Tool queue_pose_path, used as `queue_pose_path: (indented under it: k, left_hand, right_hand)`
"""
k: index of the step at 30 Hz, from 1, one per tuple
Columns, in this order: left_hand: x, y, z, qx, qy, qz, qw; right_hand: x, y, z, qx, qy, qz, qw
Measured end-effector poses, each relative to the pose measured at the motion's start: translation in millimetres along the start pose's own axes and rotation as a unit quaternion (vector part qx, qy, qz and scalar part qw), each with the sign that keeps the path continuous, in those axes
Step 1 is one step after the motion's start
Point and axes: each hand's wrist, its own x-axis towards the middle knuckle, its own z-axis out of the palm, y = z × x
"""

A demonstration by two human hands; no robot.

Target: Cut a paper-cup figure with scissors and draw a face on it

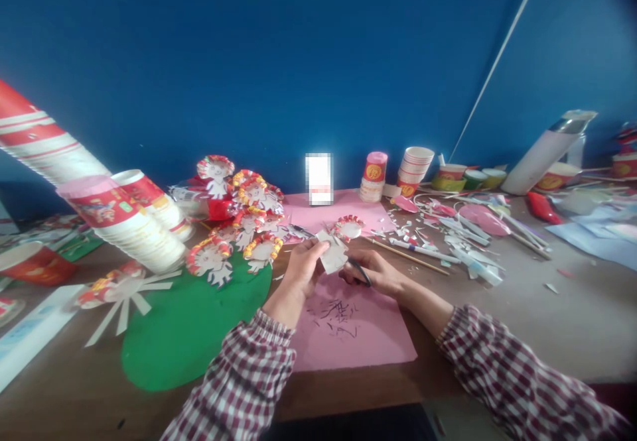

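Observation:
My left hand (304, 267) pinches a small white piece of cut paper (332, 252) above a pink paper sheet (348, 335). My right hand (374, 271) is closed round black-handled scissors (359, 270), whose blades point at the white piece. Both forearms wear red-and-white checked sleeves. Dark pen scribbles mark the pink sheet just below the hands. A round red-rimmed cup cutout (348, 227) lies just beyond the hands.
A green paper oval (189, 335) lies at left, with several paper-cup figures (243, 229) behind it. Stacks of red-and-white paper cups (129, 222) lean at left. More cups (415, 166), pens, sticks and paper scraps (448, 242) litter the right side. A blue wall stands behind.

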Motion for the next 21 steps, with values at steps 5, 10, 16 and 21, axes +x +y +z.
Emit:
queue_pose_path:
  k: [5,10,16,21]
  left_hand:
    - [1.1,-0.8,-2.4,0.004,0.006,-0.003,1.0]
    - [2.2,-0.8,-3.1,0.009,0.006,-0.003,1.0]
    - [3.4,-1.0,-4.0,0.012,0.014,-0.004,1.0]
    - [3.6,-2.0,-4.2,0.0,0.014,-0.015,1.0]
  right_hand:
    - [-0.2,-0.4,0.2,-0.007,-0.003,-0.003,1.0]
    - [-0.6,0.1,0.7,-0.015,0.001,0.004,1.0]
    - [-0.6,2.2,0.3,-0.012,0.005,0.0,1.0]
    - [0.1,1.9,0.9,-0.011,0.007,-0.002,1.0]
